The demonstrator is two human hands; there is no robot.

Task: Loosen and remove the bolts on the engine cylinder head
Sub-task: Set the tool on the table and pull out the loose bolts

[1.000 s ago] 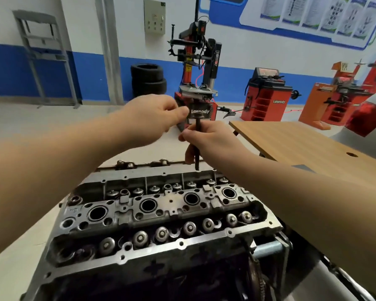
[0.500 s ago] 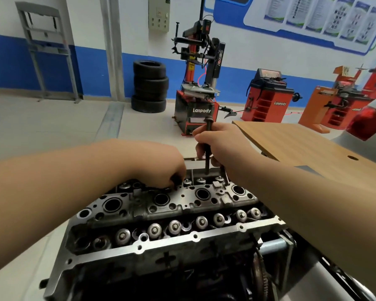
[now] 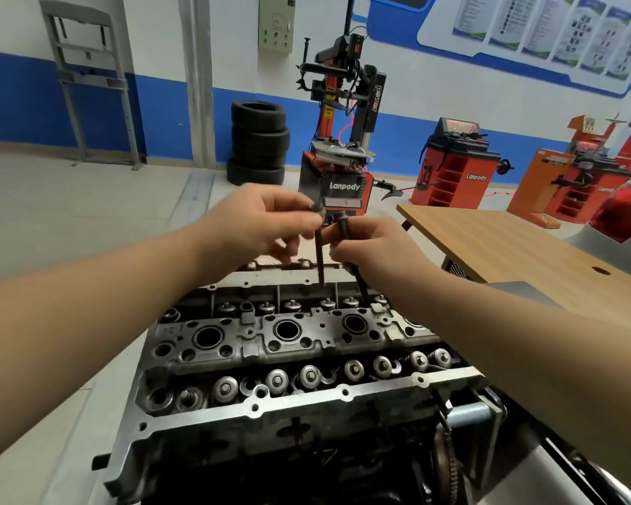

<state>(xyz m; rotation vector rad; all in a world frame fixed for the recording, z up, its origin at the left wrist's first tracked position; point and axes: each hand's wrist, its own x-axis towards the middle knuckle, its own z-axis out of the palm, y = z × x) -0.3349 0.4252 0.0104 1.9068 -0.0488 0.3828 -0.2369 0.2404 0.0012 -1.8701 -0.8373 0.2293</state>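
Two bolts are out of the cylinder head (image 3: 288, 344) and held above its far edge, one per hand. Left hand (image 3: 255, 224) pinches the head of the left bolt (image 3: 319, 249) between thumb and fingertips; the shank hangs nearly vertical, tip just above the far valve row, not touching as far as I can tell. Right hand (image 3: 376, 249) is closed around the right bolt (image 3: 345, 227), flanged head sticking up out of the fist, lower shank poking out below and tilted toward 5 o'clock, tip close to the head's far rail; contact there is unclear. Bolt heads sit just beside each other, roughly frame centre. Cylinder head fills the lower middle, long axis running 9 to 3 o'clock: three spark-plug wells visible along the centre, a row of valve spring retainers on the near side, another on the far side. Both forearms come in from the frame's bottom corners. Wooden table (image 3: 525, 256) at 3 o'clock of the hands, well apart from the engine. Tyre changer (image 3: 343, 140) at 12 o'clock behind the hands, tyre stack (image 3: 259, 144) at about 11 o'clock against the blue-and-white wall.
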